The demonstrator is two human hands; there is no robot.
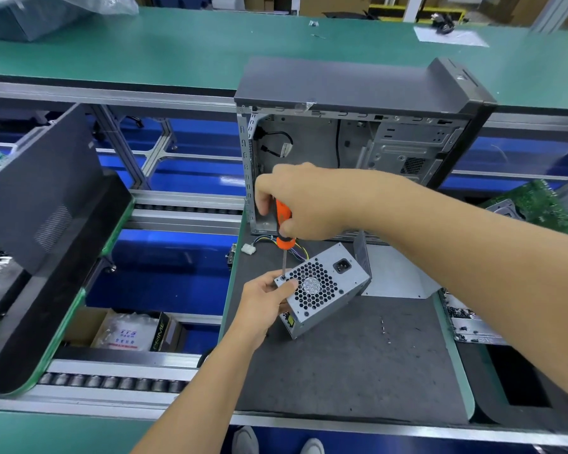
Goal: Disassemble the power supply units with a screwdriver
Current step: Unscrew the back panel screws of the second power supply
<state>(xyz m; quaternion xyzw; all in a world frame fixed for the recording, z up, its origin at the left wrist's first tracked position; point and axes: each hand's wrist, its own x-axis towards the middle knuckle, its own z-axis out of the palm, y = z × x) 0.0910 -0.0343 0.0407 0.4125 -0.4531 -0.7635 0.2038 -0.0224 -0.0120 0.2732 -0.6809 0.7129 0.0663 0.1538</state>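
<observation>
Open, gutted grey case [358, 132] upright at far edge of dark mat [341, 355], bare metal bays and black cable inside. Second case [40, 198] tilted at left on roller conveyor [112, 383]. Green circuit board [538, 204] at right; metal tray [469, 326] with small parts just right of mat. Loose screws [385, 329] on mat, near PSU. Carton with bagged items [125, 332] below left, under conveyor level.

PSU [325, 290] at mat centre, tilted, honeycomb fan grille facing up, black mains socket at far corner, coloured wires [295, 247] and white plug [248, 249] trailing toward open case. Right forearm crossing in front of case, hiding its lower right part.

Left hand [263, 306] gripping PSU near-left corner, thumb pressed on grille face, fingers curled beneath. Right hand [302, 201] wrapped round orange handle of screwdriver [284, 237], fingers closed tight; steel shaft vertical, tip seated at corner screw beside left thumb.

PSU: boxy, matte galvanised sheet steel. Mat: rough, speckled foam. Benches: smooth green.
</observation>
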